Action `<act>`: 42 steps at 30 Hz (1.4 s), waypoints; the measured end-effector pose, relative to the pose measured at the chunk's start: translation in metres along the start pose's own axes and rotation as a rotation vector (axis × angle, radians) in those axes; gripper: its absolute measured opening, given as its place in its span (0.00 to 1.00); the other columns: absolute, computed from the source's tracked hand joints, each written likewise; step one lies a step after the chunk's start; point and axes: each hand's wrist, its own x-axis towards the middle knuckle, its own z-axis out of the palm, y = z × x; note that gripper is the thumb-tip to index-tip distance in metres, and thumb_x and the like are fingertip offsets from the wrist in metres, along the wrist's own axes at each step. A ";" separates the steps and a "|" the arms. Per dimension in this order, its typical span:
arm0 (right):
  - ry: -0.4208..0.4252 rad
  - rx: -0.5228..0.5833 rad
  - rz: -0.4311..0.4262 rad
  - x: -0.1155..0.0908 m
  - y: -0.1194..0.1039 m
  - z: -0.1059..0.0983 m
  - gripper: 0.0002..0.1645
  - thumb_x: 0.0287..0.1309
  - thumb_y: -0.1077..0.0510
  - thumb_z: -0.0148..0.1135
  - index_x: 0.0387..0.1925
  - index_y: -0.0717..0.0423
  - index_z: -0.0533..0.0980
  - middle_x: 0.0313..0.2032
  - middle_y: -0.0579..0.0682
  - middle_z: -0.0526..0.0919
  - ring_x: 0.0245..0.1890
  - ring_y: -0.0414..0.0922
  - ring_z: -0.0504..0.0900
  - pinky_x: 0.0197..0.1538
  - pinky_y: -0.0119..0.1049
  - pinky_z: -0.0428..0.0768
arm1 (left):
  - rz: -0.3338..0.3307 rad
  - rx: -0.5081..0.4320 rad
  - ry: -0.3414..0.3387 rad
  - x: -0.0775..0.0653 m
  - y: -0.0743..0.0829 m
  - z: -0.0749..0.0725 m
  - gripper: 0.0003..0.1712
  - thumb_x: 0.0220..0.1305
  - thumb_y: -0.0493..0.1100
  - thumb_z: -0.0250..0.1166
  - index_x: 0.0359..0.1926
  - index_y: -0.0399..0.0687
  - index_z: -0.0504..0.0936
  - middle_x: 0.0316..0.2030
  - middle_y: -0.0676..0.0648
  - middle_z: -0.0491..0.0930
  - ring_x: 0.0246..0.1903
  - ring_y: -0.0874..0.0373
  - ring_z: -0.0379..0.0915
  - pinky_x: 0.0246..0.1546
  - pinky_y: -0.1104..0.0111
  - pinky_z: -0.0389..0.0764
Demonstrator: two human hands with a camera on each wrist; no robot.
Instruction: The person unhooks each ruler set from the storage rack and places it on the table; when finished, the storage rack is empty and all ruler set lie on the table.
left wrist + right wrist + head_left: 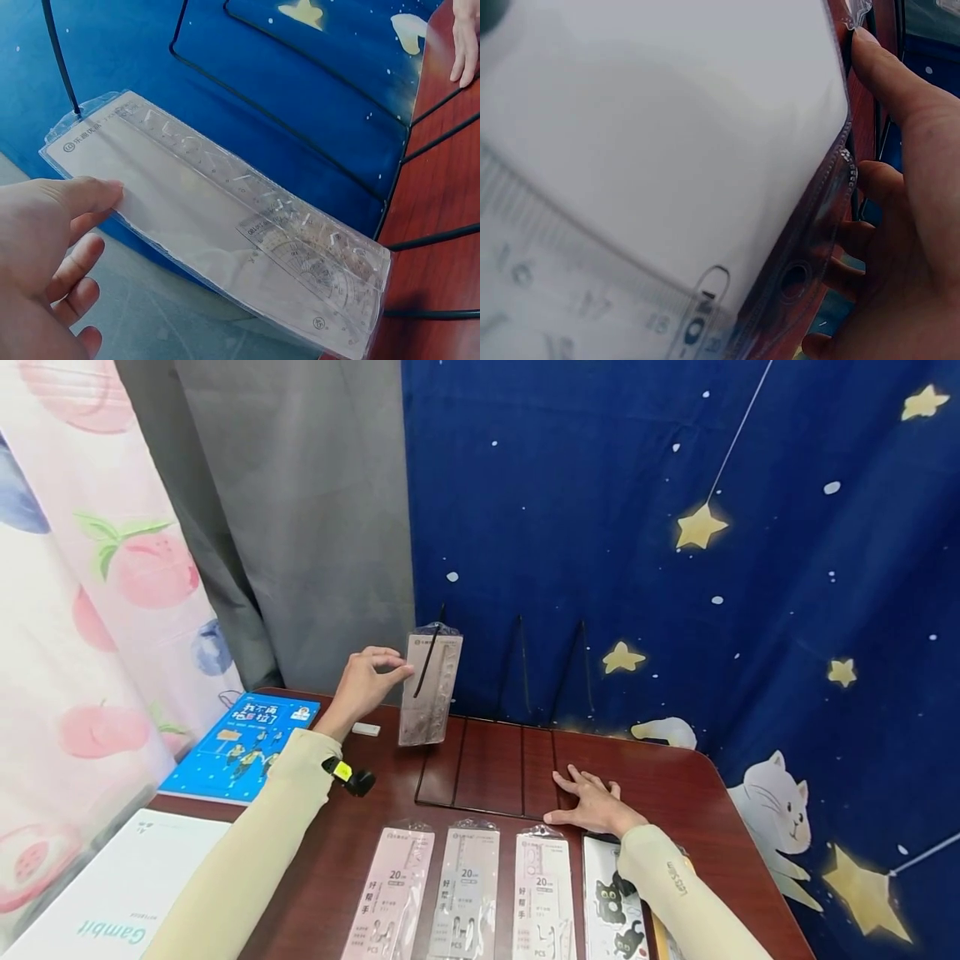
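Observation:
My left hand [367, 682] pinches the left edge of a clear-sleeved ruler set [437, 702] between thumb and index finger. The pack hangs upright, its top tab on the left prong of a black wire rack [480, 811]. In the left wrist view a ruler and a protractor show through the sleeve [225, 217]. My right hand [595, 803], fingers spread, rests at the right end of the rack's base. Three more ruler sets [467, 889] lie in a row nearer me, beside a pack with black cats [611, 902]. A ruler sleeve [667, 150] fills much of the right wrist view.
Two other rack prongs [523, 664] stand against the blue star curtain [660, 427]. On the table's left side lie a blue book [247, 752] and a white notebook [112, 885]. A small white object [366, 729] sits near the back edge.

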 end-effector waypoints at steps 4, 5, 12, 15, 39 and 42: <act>-0.005 0.016 0.001 0.000 0.001 0.002 0.60 0.53 0.25 0.71 0.80 0.42 0.59 0.83 0.58 0.49 0.82 0.63 0.49 0.73 0.77 0.42 | -0.009 -0.007 -0.007 -0.013 -0.001 -0.001 0.22 0.70 0.54 0.70 0.51 0.40 0.89 0.64 0.41 0.76 0.70 0.43 0.63 0.70 0.44 0.67; -0.005 0.019 -0.003 -0.001 0.000 0.002 0.61 0.53 0.26 0.71 0.80 0.43 0.60 0.83 0.59 0.50 0.82 0.64 0.49 0.72 0.77 0.42 | -0.014 -0.009 -0.008 -0.016 -0.002 -0.001 0.23 0.70 0.54 0.69 0.51 0.40 0.89 0.64 0.41 0.76 0.71 0.43 0.63 0.70 0.44 0.67; -0.003 0.025 -0.010 -0.002 -0.002 0.003 0.60 0.53 0.27 0.72 0.80 0.44 0.60 0.82 0.59 0.50 0.81 0.65 0.49 0.72 0.77 0.42 | -0.016 -0.024 0.009 -0.046 -0.007 0.002 0.24 0.70 0.57 0.69 0.52 0.41 0.89 0.65 0.43 0.76 0.68 0.42 0.63 0.69 0.44 0.67; 0.001 0.024 -0.022 -0.001 -0.003 0.002 0.60 0.53 0.27 0.72 0.80 0.45 0.60 0.82 0.60 0.50 0.81 0.66 0.50 0.71 0.77 0.43 | -0.005 -0.028 0.019 -0.059 -0.006 0.001 0.23 0.70 0.56 0.69 0.50 0.41 0.90 0.64 0.44 0.77 0.66 0.43 0.64 0.66 0.44 0.69; -0.001 0.024 -0.022 -0.003 0.000 -0.001 0.60 0.54 0.27 0.71 0.80 0.46 0.59 0.82 0.60 0.50 0.81 0.65 0.49 0.71 0.79 0.43 | 0.071 0.031 -0.072 -0.154 0.015 -0.041 0.10 0.66 0.52 0.73 0.40 0.52 0.92 0.56 0.48 0.81 0.62 0.49 0.66 0.55 0.50 0.76; -0.004 0.018 -0.020 -0.004 0.000 -0.003 0.60 0.54 0.27 0.71 0.81 0.45 0.59 0.82 0.60 0.50 0.81 0.65 0.49 0.71 0.79 0.43 | 0.038 0.057 -0.128 -0.164 0.016 -0.047 0.10 0.66 0.54 0.73 0.39 0.56 0.93 0.55 0.50 0.82 0.61 0.49 0.66 0.52 0.53 0.77</act>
